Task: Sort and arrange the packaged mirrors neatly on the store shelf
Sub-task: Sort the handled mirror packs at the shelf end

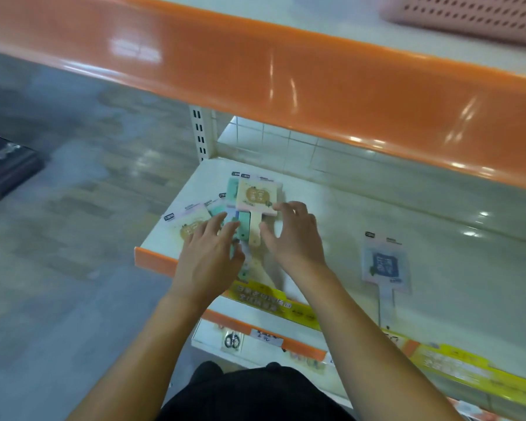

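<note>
Packaged mirrors point(243, 208) are fanned in a loose pile at the left end of the white shelf point(331, 208). Spread, straight fingers of the left hand point(208, 253) are laid on them; the right hand point(295, 235) is held beside them, fingers loosely curved. One blue mirror point(384, 262) lies well apart at the right.

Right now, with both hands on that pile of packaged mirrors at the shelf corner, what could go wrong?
1. The pile lies fanned and overlapping near the shelf's front lip; a push from the left hand or right hand might slide handles over the edge.
2. The single blue mirror lies apart to the right and could get left unsorted.
</note>
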{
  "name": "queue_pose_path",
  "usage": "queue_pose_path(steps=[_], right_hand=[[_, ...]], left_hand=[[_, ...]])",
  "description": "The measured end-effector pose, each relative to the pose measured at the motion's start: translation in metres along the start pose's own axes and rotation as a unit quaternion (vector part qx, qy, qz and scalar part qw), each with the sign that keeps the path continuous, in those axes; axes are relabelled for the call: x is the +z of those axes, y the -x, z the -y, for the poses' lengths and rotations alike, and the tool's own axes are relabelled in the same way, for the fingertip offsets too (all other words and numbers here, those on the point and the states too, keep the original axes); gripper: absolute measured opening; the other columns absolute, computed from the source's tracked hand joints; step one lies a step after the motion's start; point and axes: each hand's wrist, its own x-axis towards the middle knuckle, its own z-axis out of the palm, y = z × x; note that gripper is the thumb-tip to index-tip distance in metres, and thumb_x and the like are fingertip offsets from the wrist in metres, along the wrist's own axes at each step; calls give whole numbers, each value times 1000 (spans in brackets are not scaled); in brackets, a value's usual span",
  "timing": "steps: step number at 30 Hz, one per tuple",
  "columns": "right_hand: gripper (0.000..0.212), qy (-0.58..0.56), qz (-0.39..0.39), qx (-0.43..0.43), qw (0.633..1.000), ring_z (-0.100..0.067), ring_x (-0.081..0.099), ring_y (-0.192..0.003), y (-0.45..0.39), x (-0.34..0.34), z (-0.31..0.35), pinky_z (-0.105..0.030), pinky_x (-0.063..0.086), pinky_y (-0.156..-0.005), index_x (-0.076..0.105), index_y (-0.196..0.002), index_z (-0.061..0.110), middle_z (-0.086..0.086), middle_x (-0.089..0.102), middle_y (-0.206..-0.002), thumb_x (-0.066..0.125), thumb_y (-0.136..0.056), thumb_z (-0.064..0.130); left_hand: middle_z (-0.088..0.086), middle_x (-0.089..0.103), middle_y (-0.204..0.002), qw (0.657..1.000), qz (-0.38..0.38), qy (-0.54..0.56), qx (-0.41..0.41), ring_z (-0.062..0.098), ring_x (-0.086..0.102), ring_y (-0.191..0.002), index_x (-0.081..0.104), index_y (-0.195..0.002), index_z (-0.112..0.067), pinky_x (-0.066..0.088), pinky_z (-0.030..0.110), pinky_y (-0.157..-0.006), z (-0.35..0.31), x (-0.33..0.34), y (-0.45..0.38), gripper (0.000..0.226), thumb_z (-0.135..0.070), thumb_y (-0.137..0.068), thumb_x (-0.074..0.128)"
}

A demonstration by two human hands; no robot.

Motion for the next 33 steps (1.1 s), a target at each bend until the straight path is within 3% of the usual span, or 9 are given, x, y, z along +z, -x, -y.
queue_pose_path(steps=[10,21,25,33], right_hand=[[56,12,-16,10,1000,-32,42,-117,-25,28,33,-43,47,-93,51,-133,23,-3,41,-136,63,-84,48],[56,66,1,35,997,-34,43,-115,-40,41,52,-42,44,-92,51,-131,23,-6,41,-138,58,-86,56],[50,69,4,40,997,-34,46,-109,-42,39,55,-41,46,-88,52,-130,22,-6,50,-129,58,-87,48],[48,50,-21,50,997,-35,44,-109,-36,30,58,-40,45,-89,56,-127,22,-2,48,-129,61,-83,41]], left_hand=[[10,45,-142,1000,3,17,0,35,49,-122,54,-127,-17,42,46,-94,37,-3,-14,42,-29,-87,59],[8,44,-143,999,2,36,13,33,45,-126,53,-126,-20,40,46,-99,58,-8,-28,41,-31,-87,58],[6,42,-145,999,8,30,15,31,42,-128,50,-130,-21,38,44,-101,60,-11,-30,44,-33,-88,57],[11,47,-140,999,-5,36,26,35,47,-124,55,-126,-17,43,48,-95,54,-11,-28,44,-28,-84,62]])
